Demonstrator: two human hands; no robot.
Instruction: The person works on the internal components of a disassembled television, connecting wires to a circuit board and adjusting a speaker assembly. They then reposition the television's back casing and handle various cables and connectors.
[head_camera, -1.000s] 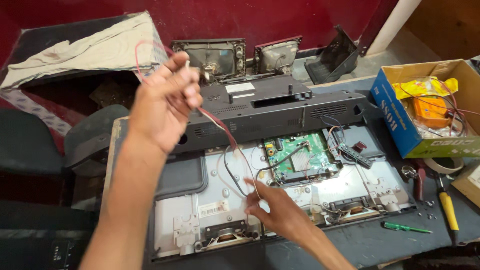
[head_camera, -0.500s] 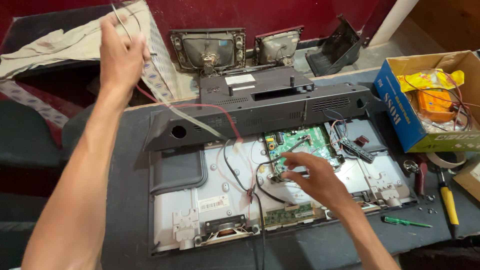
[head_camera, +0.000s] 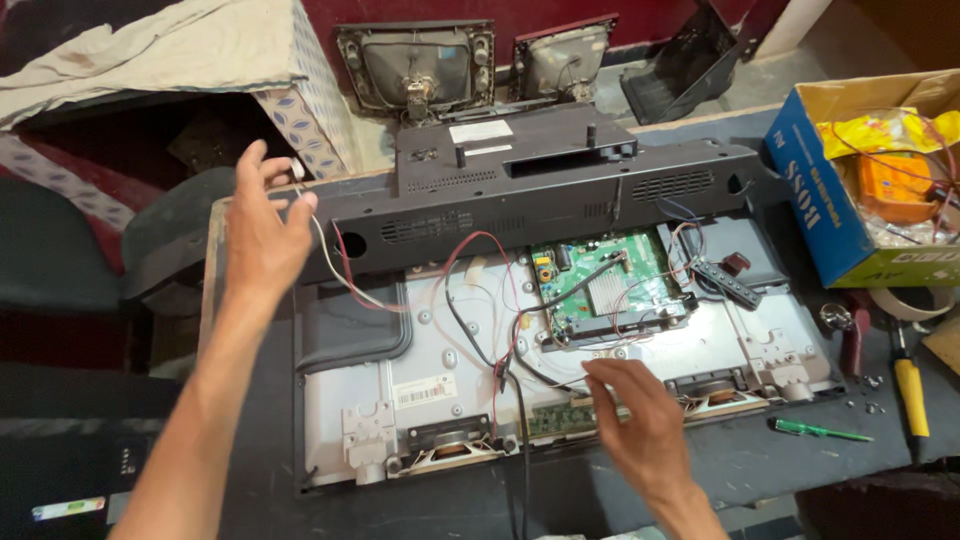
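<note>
**Opened flat-panel set: wire under tension, hazards listed**

Item 1. Left hand (head_camera: 262, 232), upper left of the frame: fingers (head_camera: 297, 208) are pinching the end of a pale wire (head_camera: 340, 280), which is running down and right onto the metal back plate (head_camera: 440, 345) of the opened television. Risk, as a judgement: the wire is looking taut; pulling harder could be tearing it from its far joint or connector.

Item 2. Right hand (head_camera: 640, 425), lower centre: fingers spread, palm down, hovering over or lightly resting on the plate's lower edge near a speaker (head_camera: 715, 388); actual contact cannot be told. Nothing is being gripped. Risk: the panel is going unbraced and could be sliding on the desk (head_camera: 760, 465).

Item 3. Red and black leads (head_camera: 490, 330), centre, are crossing toward the green circuit board (head_camera: 610, 285). Risk: the raised wire snagging them.

Item 4. Black rear cover (head_camera: 540, 190), propped behind, could be dropping forward.

Item 5. Green screwdriver (head_camera: 812, 430) and yellow-handled screwdriver (head_camera: 910, 395), right edge, are lying loose and could be rolling off.
</note>
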